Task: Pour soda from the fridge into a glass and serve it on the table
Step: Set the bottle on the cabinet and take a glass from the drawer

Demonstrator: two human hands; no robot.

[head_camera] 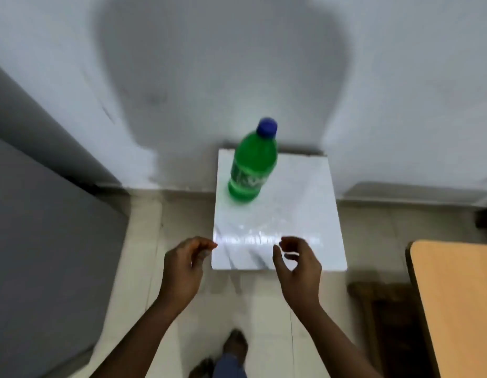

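Soda bottle (252, 165) stands upright at frame centre on the far half of a small white table (299, 214), well apart from both hands and beyond them. Left hand (183, 268) hovers at lower centre-left, just off the table's near left corner, fingers loosely curled, holding nothing. Right hand (298, 266) hovers at lower centre-right over the table's near edge, thumb and fingers bent in a half-open claw, also empty (frame is motion-blurred, so fingertip contact with the tabletop cannot be told). Both forearms run up from the bottom edge. A foot (235, 345) and a bit of blue trouser leg show at bottom centre on the floor.

Bottle is green plastic with a blue cap (267, 126) screwed on, label blurred; liquid level cannot be told. It tilts slightly toward upper right in the wide-angle view.

Tabletop is white, glossy, with a streak of glare near the hands. Pale tiled floor (144, 241) below. Grey panel (46, 241) fills the left side. Orange-tan tabletop (455, 309) at lower right. White wall (400, 77) behind, carrying a large dark shadow (209, 64) in the upper centre.
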